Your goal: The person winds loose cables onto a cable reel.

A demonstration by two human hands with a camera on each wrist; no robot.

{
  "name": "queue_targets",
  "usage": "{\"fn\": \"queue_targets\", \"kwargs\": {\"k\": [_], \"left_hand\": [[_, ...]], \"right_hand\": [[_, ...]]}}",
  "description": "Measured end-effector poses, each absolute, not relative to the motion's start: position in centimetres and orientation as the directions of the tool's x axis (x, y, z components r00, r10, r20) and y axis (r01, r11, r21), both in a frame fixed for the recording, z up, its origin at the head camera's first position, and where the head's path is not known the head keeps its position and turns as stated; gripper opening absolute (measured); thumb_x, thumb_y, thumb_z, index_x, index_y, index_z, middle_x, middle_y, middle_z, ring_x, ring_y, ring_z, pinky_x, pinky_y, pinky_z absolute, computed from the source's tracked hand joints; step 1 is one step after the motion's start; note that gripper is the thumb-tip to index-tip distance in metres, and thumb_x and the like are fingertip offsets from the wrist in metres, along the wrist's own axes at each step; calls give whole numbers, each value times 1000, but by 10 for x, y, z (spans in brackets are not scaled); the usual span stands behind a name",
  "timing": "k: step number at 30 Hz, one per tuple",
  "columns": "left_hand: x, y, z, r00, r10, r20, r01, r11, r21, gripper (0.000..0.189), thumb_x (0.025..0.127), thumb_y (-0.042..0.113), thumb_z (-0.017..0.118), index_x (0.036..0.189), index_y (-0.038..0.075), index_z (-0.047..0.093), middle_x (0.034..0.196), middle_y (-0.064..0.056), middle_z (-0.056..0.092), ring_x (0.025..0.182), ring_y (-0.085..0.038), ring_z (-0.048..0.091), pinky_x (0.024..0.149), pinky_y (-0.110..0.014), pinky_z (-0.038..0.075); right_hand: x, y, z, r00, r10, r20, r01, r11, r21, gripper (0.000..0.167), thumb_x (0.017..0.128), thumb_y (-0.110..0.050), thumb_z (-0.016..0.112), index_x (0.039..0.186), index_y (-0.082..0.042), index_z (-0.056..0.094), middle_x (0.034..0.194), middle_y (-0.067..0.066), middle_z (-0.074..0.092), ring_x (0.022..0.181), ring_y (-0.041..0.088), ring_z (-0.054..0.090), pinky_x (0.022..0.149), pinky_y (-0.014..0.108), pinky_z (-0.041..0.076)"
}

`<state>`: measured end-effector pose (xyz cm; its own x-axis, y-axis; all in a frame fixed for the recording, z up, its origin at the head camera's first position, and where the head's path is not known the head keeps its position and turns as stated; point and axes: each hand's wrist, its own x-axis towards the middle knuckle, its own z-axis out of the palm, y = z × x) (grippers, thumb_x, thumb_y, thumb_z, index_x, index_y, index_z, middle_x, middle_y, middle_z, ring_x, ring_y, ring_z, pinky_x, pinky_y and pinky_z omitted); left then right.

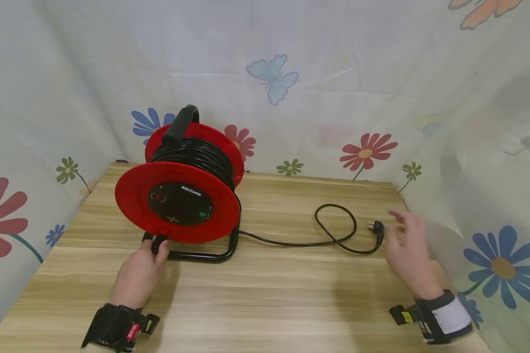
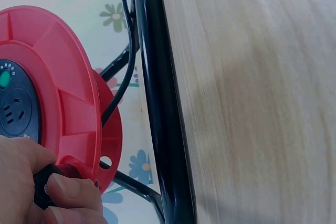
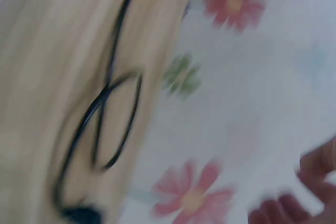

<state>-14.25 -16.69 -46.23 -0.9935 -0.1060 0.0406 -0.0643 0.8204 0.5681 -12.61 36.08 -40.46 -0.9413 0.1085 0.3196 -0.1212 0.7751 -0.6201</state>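
A red cable reel [image 1: 132, 191] wound with black cable [image 1: 198, 154] stands at the left of the table on a black tube frame [image 1: 203, 257]. Low on its front disc, my left hand [image 1: 139, 274] grips a black knob [image 1: 159, 240]; the left wrist view shows the fingers curled around that knob [image 2: 43, 184]. From the reel a loose cable end [image 1: 287, 243] runs right across the wood, makes one loop and ends in a black plug [image 1: 378, 228]. Just right of the plug is my right hand [image 1: 408, 255], fingers loosely bent and holding nothing. It is blurred in its wrist view.
The wood-grain table [image 1: 265, 299] is bordered at the back and sides by a flower-print curtain [image 1: 318, 113]. A black carrying handle [image 1: 181, 126] sticks up over the reel. Sockets [image 2: 16, 111] show on the reel's centre panel in the left wrist view.
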Motion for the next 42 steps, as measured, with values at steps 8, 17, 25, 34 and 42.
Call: {"fn": "queue_targets", "kwargs": {"k": [8,17,25,34,42], "left_hand": [[-150,-163,-466,-994,-82,68,-30,829,558,49,101,43,41,95,-4,51,64,-11,50,57,-29,50,49,-37,36],[-153,-159,-465,-994,-82,73,-27,828,560,52,100,46,41,97,-5,52,67,-13,52,59,-30,54,50,-39,38],[-150,-161,-463,-993,-79,87,-16,828,561,48,100,42,43,95,-5,53,67,-13,53,59,-30,56,51,-42,40],[-144,-166,-468,-994,-91,65,-37,818,574,47,101,42,43,93,-4,53,66,-12,51,59,-29,55,51,-41,39],[-144,-170,-467,-993,-110,37,-67,807,586,46,101,42,44,96,-3,51,63,-9,48,56,-26,50,47,-35,34]], "right_hand": [[-154,265,-441,-924,-381,31,-359,838,-411,28,100,-14,51,127,-7,56,120,8,61,112,22,58,92,43,46],[-190,308,-512,-942,-278,191,-297,952,-80,25,89,1,59,114,0,59,104,18,58,96,38,59,82,52,46],[-198,346,-487,-908,-341,244,-373,922,-99,5,92,-20,67,91,-16,65,84,-4,64,84,22,60,86,51,32],[-196,371,-440,-858,-220,465,-347,915,-206,15,89,-12,69,79,-14,58,62,-8,52,61,18,54,83,54,28],[-197,361,-430,-860,-190,474,-367,876,-313,10,97,-14,58,89,-10,58,69,-1,50,57,15,41,55,33,35]]}}
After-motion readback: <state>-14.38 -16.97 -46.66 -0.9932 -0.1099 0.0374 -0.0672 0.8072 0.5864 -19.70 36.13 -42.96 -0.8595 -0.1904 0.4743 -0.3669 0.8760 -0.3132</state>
